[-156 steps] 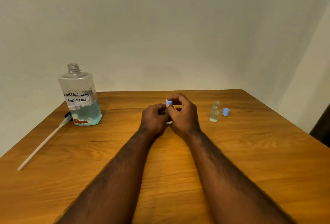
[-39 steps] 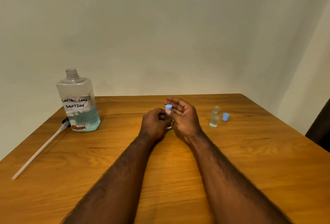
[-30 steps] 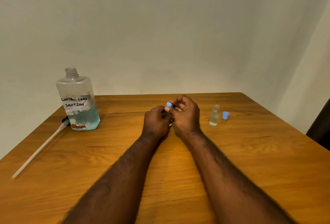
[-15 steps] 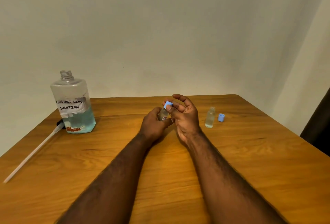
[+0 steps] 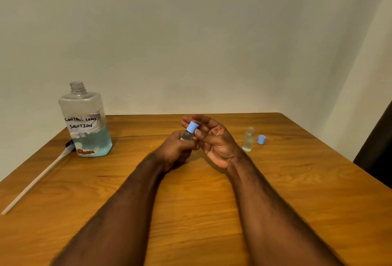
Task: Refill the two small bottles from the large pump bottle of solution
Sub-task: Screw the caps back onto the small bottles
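Note:
My left hand (image 5: 174, 151) grips a small clear bottle (image 5: 187, 135) at the table's middle, tilted to the right, with a blue cap (image 5: 192, 126) on its neck. My right hand (image 5: 216, 140) is beside it, palm turned up and fingers straight, with thumb tip and fingertips touching the cap. A second small bottle (image 5: 248, 139) stands uncapped to the right, holding clear liquid, and its blue cap (image 5: 261, 139) lies next to it. The large bottle (image 5: 84, 121), labelled contact lens solution, stands at the back left, open-necked and about a third full of blue liquid.
The pump head with its long white tube (image 5: 36, 181) lies on the wooden table (image 5: 191, 202), running from the large bottle's base toward the front left edge. A dark object (image 5: 379, 149) stands beyond the table's right edge. A plain wall is behind.
My right hand went from pinching the cap a second ago to lying open beside it. The small bottle has tilted right in my left hand. The camera has shifted slightly.

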